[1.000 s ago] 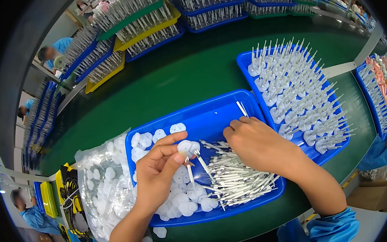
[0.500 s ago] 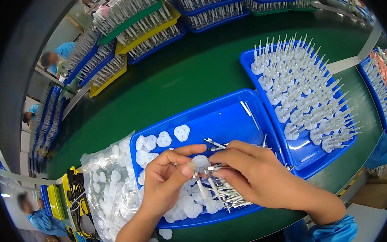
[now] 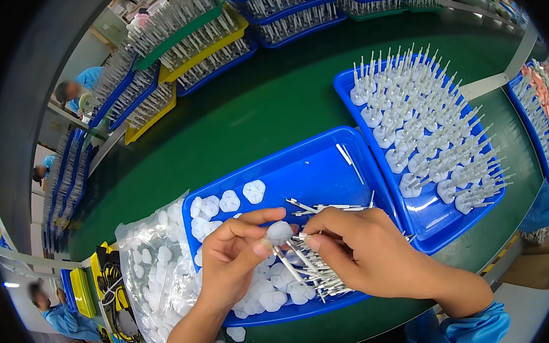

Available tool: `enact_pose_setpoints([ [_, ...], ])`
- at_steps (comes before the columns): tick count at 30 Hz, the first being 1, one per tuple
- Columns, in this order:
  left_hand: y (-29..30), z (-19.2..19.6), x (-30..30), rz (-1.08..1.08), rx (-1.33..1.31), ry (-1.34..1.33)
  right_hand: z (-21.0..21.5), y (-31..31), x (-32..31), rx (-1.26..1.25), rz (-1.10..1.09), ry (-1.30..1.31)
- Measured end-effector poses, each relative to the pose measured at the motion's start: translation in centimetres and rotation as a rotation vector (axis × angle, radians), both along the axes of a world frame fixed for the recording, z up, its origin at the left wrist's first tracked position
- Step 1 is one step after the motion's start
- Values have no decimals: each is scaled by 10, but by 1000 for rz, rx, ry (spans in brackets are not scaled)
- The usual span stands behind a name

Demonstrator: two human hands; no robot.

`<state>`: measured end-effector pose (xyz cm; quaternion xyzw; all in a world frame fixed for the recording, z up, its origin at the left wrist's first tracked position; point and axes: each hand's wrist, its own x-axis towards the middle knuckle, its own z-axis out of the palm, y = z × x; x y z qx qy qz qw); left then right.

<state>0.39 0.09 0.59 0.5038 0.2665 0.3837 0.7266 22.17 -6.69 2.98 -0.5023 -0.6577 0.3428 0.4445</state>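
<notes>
As left hand pinches it — white lobed disc, thin pin entering.

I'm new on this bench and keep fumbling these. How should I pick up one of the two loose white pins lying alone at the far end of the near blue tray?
Pinch the loose pin at mid-shaft, thumb and forefinger across its width, coming from above. It lies flat on the bare floor of the near blue tray, apart from the pile, so both long sides seem free; the tray wall beside it makes a sideways approach awkward.
</notes>
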Motion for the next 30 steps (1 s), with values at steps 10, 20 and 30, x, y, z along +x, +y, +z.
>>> enact_pose_setpoints([
  [10, -4, -1, 1, -14, 448, 159, -4, -3, -1, -68, 87, -108],
  [20, -1, -4, -5, -52, 325, 48, -4, -3, -2, -130, 126, 91],
  [30, -5, 0, 0, -78, 415, 127, -12, -10, -11, 141, -14, -351],
])
